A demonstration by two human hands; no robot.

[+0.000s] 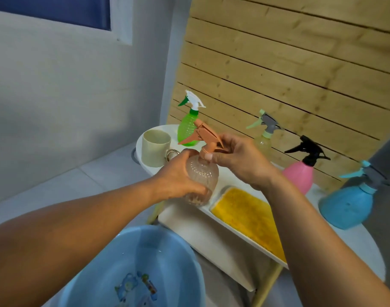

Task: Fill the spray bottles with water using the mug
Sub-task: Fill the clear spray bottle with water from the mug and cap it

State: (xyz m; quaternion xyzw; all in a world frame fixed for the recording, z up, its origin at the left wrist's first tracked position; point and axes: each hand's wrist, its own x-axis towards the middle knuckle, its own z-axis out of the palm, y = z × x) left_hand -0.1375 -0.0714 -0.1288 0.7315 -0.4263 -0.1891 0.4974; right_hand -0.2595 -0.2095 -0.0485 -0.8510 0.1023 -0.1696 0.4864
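You hold a clear ribbed spray bottle point(200, 178) with a terracotta trigger head point(203, 136) above the near edge of the white surface point(356, 240), over a blue basin point(132, 269) whose printed bottom shows through what looks like shallow water. Whether the ribbed bottle holds any water you cannot tell. Your left hand point(176, 176) wraps its fingers point(198, 191) round the bottle's belly; your right hand point(238, 160) pinches the collar under the trigger head, thumb pressed against the neck. A cream mug point(155, 148) stands at the far left of the surface, its contents hidden, just beside a green bottle point(187, 127). Along the slatted wood panel point(289, 63) stand a pale clear bottle point(264, 138), a pink bottle point(299, 176) and a blue bottle point(347, 207), all capped. A yellow cloth point(247, 216) lies in a white tray point(211, 231) near you.
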